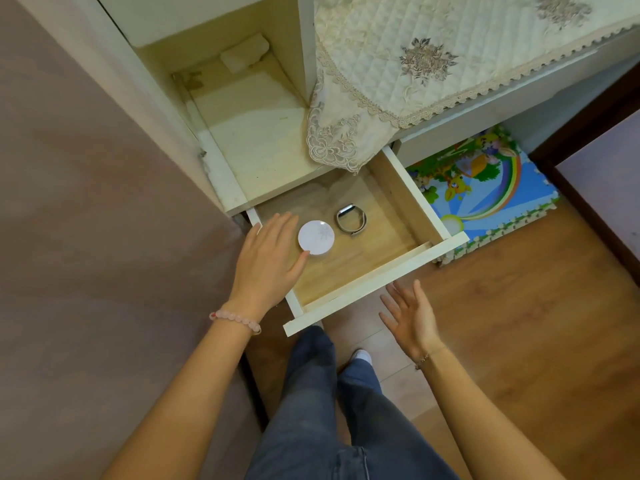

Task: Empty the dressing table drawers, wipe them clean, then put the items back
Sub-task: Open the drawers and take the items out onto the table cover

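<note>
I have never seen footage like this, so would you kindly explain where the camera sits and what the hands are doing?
There is no machine here. This is a single picture from a wide-angle camera worn on a person's head, looking down at their own two bare hands and legs. The drawer of a dressing table is pulled open. Inside lie a round white case and a wristband. The left hand reaches in with straight fingers, its thumb at the case's edge. The right hand hovers open before the drawer front and holds nothing. A lace cloth covers the tabletop, and a colourful foam mat lies on the floor.
</note>
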Tool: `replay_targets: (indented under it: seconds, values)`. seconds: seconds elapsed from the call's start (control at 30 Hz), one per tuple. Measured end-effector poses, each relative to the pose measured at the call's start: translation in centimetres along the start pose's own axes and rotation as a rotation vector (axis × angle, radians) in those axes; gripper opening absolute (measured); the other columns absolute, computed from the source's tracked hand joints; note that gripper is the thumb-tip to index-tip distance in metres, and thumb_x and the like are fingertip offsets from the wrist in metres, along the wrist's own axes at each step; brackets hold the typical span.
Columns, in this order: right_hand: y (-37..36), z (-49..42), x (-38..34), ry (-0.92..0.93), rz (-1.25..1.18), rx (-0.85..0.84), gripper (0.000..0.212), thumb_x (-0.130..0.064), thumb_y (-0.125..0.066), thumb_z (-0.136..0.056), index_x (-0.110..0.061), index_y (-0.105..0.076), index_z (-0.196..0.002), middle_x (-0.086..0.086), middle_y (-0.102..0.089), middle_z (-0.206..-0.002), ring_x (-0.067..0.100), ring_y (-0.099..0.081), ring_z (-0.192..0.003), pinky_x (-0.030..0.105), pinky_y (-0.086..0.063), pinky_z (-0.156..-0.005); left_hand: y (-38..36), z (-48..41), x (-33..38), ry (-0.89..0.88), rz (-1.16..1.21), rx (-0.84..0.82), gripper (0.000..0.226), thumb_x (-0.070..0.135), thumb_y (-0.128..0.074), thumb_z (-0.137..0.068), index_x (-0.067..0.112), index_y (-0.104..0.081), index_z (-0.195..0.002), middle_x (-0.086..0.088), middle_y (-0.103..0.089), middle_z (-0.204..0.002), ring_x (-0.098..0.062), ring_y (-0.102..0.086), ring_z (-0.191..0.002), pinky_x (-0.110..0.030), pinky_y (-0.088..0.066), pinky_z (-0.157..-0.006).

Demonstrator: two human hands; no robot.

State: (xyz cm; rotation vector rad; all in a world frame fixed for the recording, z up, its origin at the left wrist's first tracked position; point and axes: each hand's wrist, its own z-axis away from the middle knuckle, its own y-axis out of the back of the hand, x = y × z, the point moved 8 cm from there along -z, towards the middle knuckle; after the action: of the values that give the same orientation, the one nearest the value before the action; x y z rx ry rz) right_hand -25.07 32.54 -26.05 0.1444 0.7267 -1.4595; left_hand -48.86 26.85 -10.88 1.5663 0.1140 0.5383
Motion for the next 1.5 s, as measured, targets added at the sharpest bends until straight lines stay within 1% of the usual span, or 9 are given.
replay_targets:
  seconds: [0.1, 0.17, 0.27, 0.4, 0.47, 0.77, 1.0, 1.17, 1.5]
  values:
    - [0.2, 2.1, -3.6, 0.199, 0.27, 0.065, 0.047, -0.044, -0.038, -0.096, -0.017, -0.044, -0.134, 0.002, -0.049, -0.138, 0.017, -0.046, -0.126, 0.041, -0.033, -0.11, 1.3, 1.4, 1.8, -0.036, -0.003, 0.071, 0.054, 0.033, -0.055, -0.09, 0.009, -0.042, -0.136, -0.008, -0.047, -0.139, -0.023, -0.04, -0.131, -0.035, -0.021, -0.11]
    - [-0.2, 3.5, -6.0, 0.376, 0.429, 0.108, 0.039, -0.036, -0.045, -0.095, -0.018, -0.048, -0.129, 0.001, -0.052, -0.133, 0.014, -0.047, -0.122, 0.035, -0.036, -0.106, 2.0, 2.1, 2.8, -0.038, 0.0, 0.102, 0.052, 0.032, -0.058, -0.088, 0.008, -0.046, -0.133, -0.008, -0.051, -0.135, -0.024, -0.044, -0.127, -0.032, -0.021, -0.108]
    - [-1.2, 5.6, -8.3, 0.589, 0.722, 0.105, 0.044, -0.036, -0.05, -0.093, -0.022, -0.044, -0.135, -0.006, -0.047, -0.138, 0.005, -0.041, -0.124, 0.023, -0.033, -0.101, 2.8, 3.2, 4.2, -0.037, 0.014, 0.143, 0.049, 0.03, -0.06, -0.087, 0.007, -0.049, -0.129, -0.009, -0.055, -0.13, -0.026, -0.048, -0.124, -0.036, -0.027, -0.107]
    - [-3.3, 7.5, -9.9, 0.808, 1.143, 0.055, 0.056, -0.04, -0.049, -0.092, -0.022, -0.033, -0.142, -0.008, -0.035, -0.147, 0.005, -0.03, -0.134, 0.021, -0.023, -0.107, 3.3, 4.5, 5.5, -0.019, 0.007, 0.15, 0.049, 0.031, -0.059, -0.088, 0.006, -0.051, -0.129, -0.01, -0.054, -0.132, -0.027, -0.046, -0.126, -0.041, -0.029, -0.108]
    - [-4.3, 8.3, -10.4, 0.885, 1.262, 0.022, 0.059, -0.041, -0.049, -0.092, -0.02, -0.03, -0.144, -0.005, -0.033, -0.149, 0.008, -0.028, -0.137, 0.022, -0.022, -0.108, 3.5, 5.1, 6.1, -0.013, -0.005, 0.149, 0.05, 0.033, -0.059, -0.088, 0.006, -0.05, -0.13, -0.01, -0.053, -0.133, -0.026, -0.045, -0.128, -0.041, -0.028, -0.109]
    - [-5.6, 10.9, -11.9, 1.052, 1.444, -0.052, 0.059, -0.04, -0.049, -0.093, -0.018, -0.03, -0.144, -0.001, -0.031, -0.151, 0.014, -0.027, -0.139, 0.031, -0.025, -0.114, 4.3, 8.1, 7.7, 0.041, -0.01, 0.201, 0.05, 0.037, -0.055, -0.089, 0.008, -0.051, -0.13, -0.007, -0.053, -0.134, -0.024, -0.044, -0.129, -0.043, -0.028, -0.109]
    - [-7.4, 11.5, -13.3, 1.144, 1.476, -0.083, 0.058, -0.035, -0.052, -0.092, -0.013, -0.032, -0.143, 0.003, -0.036, -0.148, 0.016, -0.031, -0.138, 0.036, -0.029, -0.113, 4.1, 7.8, 7.4, 0.081, -0.012, 0.212, 0.05, 0.036, -0.059, -0.087, 0.008, -0.052, -0.129, -0.007, -0.054, -0.133, -0.024, -0.045, -0.128, -0.043, -0.03, -0.108]
    - [-9.6, 10.0, -14.7, 1.207, 1.489, -0.09, 0.057, -0.034, -0.055, -0.091, -0.012, -0.037, -0.14, 0.004, -0.042, -0.144, 0.017, -0.038, -0.133, 0.027, -0.029, -0.109, 3.4, 6.0, 5.4, 0.113, -0.016, 0.193, 0.052, 0.039, -0.057, -0.088, 0.011, -0.049, -0.131, -0.005, -0.053, -0.134, -0.023, -0.045, -0.128, -0.04, -0.029, -0.108]
    - [-14.7, 3.9, -15.3, 1.174, 1.59, -0.197, 0.051, -0.025, -0.062, -0.087, -0.007, -0.048, -0.132, 0.009, -0.055, -0.13, 0.024, -0.052, -0.12, 0.027, -0.036, -0.1, 1.5, 1.8, 0.4, 0.217, 0.078, 0.16, 0.051, 0.034, -0.062, -0.085, 0.011, -0.051, -0.129, -0.005, -0.056, -0.129, -0.023, -0.051, -0.12, -0.041, -0.034, -0.104]
